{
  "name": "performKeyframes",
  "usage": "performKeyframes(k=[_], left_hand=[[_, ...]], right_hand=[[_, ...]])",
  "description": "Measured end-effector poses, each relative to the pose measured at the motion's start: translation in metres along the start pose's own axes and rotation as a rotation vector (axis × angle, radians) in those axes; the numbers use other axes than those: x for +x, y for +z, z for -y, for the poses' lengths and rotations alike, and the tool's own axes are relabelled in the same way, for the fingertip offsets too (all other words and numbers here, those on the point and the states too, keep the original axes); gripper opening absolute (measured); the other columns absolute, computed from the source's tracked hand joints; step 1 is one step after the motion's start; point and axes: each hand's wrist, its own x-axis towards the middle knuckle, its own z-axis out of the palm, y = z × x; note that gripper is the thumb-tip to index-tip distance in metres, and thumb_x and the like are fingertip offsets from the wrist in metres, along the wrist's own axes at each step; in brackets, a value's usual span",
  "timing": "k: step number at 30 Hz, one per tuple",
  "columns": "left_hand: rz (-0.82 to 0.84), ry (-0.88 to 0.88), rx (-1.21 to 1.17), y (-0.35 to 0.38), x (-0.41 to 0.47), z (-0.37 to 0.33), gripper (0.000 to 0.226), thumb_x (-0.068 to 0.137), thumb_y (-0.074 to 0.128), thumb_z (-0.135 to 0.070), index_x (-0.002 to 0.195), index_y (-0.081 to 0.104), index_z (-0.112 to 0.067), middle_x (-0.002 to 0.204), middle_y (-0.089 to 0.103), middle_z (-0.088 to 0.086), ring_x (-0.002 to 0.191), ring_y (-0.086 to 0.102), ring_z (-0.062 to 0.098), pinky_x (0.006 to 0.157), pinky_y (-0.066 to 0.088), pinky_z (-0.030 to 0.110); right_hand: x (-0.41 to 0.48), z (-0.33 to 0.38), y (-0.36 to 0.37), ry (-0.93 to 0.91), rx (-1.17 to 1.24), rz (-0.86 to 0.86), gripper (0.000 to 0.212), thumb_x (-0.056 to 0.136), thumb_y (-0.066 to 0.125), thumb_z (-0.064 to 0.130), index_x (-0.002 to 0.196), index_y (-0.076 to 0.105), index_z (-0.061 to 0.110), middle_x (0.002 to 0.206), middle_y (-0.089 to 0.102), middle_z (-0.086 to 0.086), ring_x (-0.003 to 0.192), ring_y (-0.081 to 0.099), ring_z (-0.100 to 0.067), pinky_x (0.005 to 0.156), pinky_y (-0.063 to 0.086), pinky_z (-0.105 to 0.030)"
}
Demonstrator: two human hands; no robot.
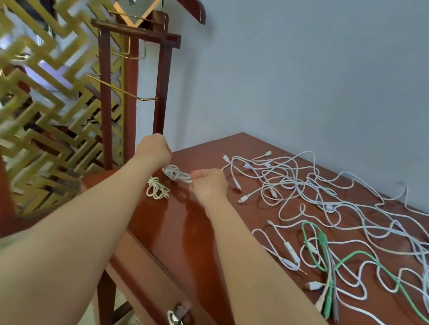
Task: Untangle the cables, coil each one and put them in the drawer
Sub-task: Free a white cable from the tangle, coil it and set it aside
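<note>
A polished red-brown table point(195, 243) stands against a grey-blue wall point(335, 69), with a drawer point(154, 287) in its front that is shut and carries one metal knob point(176, 322). Past the table's left end stand a dark wooden valet stand point(162, 75) and, further left, a gold lattice screen point(42, 51). Most of the tabletop to the right is covered by a loose tangle of white cables point(302, 187), their plugs pointing out at its left edge. A green cable point(364, 255) winds through the nearer part of it, and a thin earphone lead point(288, 248) with an inline remote lies at its near left edge. Nothing lies between the hands and the table's left corner. Both arms reach forward over that corner. The left hand point(153, 150) is clenched into a fist and the right hand point(208, 184) has its fingers curled. Between them they hold a knotted coiled white cable point(176, 174) by its two ends, lifted just off the wood, though the fingertips are hidden behind the knuckles. Just below and to the left of it, near the left forearm, a second coil point(158, 188) lies flat on the table, apart from the tangle. That makes two coiled cables, one green cable plainly seen and one earphone lead. The white cables in the tangle cross too often to count.
</note>
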Motion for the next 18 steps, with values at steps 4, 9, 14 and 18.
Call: performKeyframes(k=[4, 9, 14, 18], left_hand=[[0.041, 0.046, 0.073, 0.004, -0.001, 0.0, 0.027, 0.088, 0.048, 0.001, 0.099, 0.072, -0.004, 0.111, 0.064, 0.014, 0.105, 0.059, 0.032, 0.078, 0.046, 0.03], [0.052, 0.088, 0.187, 0.004, 0.002, -0.002, 0.022, 0.086, 0.051, -0.001, 0.096, 0.071, -0.002, 0.105, 0.066, 0.015, 0.097, 0.061, 0.032, 0.073, 0.049, 0.031], [0.054, 0.131, 0.317, -0.001, -0.003, -0.015, 0.025, 0.086, 0.049, 0.0, 0.101, 0.067, -0.006, 0.103, 0.065, 0.012, 0.094, 0.061, 0.03, 0.07, 0.048, 0.033], [0.085, 0.202, 0.347, -0.004, -0.009, -0.038, 0.027, 0.086, 0.049, -0.003, 0.102, 0.069, -0.011, 0.106, 0.065, 0.008, 0.097, 0.061, 0.028, 0.069, 0.043, 0.03]], right_hand=[[-0.004, -0.009, 0.003, -0.024, -0.059, 0.029, 0.032, 0.092, 0.041, 0.003, 0.111, 0.067, 0.004, 0.103, 0.066, -0.014, 0.092, 0.058, -0.023, 0.074, 0.039, -0.019], [-0.008, -0.01, 0.002, -0.124, -0.166, 0.086, 0.036, 0.093, 0.039, -0.001, 0.121, 0.06, 0.001, 0.125, 0.059, -0.016, 0.118, 0.051, -0.03, 0.093, 0.038, -0.025], [-0.004, -0.004, -0.007, -0.125, -0.216, 0.152, 0.037, 0.091, 0.044, 0.002, 0.126, 0.056, 0.007, 0.125, 0.059, -0.011, 0.117, 0.052, -0.025, 0.09, 0.039, -0.023], [0.002, 0.0, -0.036, -0.139, -0.272, 0.156, 0.034, 0.09, 0.043, 0.002, 0.118, 0.061, 0.008, 0.118, 0.06, -0.006, 0.112, 0.054, -0.02, 0.089, 0.039, -0.02]])
